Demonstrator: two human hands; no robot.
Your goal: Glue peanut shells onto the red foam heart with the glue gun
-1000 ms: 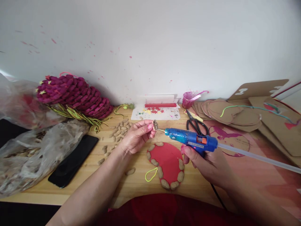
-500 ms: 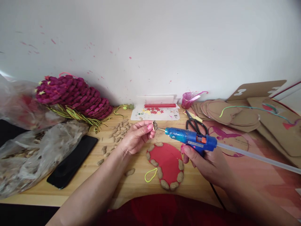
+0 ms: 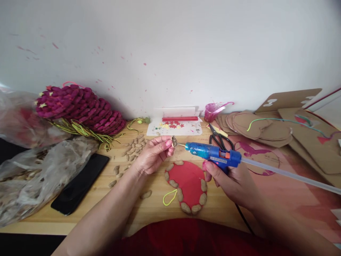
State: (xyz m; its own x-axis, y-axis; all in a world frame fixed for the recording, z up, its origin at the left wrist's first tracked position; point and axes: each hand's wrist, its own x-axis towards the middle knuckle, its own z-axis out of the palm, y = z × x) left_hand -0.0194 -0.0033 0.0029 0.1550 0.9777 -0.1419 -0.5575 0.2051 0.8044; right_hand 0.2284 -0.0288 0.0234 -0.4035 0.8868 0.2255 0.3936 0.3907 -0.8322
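Note:
My left hand (image 3: 157,153) pinches a peanut shell (image 3: 174,141) above the table. The metal tip of a blue glue gun (image 3: 213,154) points at the shell, at or very near its surface. My right hand (image 3: 226,177) is wrapped round the gun's handle, and a long clear glue stick (image 3: 282,172) sticks out of its back. Below the hands lies a red heart-shaped piece (image 3: 188,181) with several peanut shells along parts of its edge. A yellow string loop (image 3: 169,197) comes out at its left side.
Loose peanuts (image 3: 135,145), a black phone (image 3: 80,185) and a plastic bag (image 3: 48,174) lie left. Purple peanut pieces (image 3: 85,106) are stacked behind. Black scissors (image 3: 222,140), a pink cup (image 3: 211,113) and cardboard shapes (image 3: 250,126) stand back right.
The glue gun and my right hand have shifted slightly left with the whole view. My left hand still holds the shell at the gun's tip.

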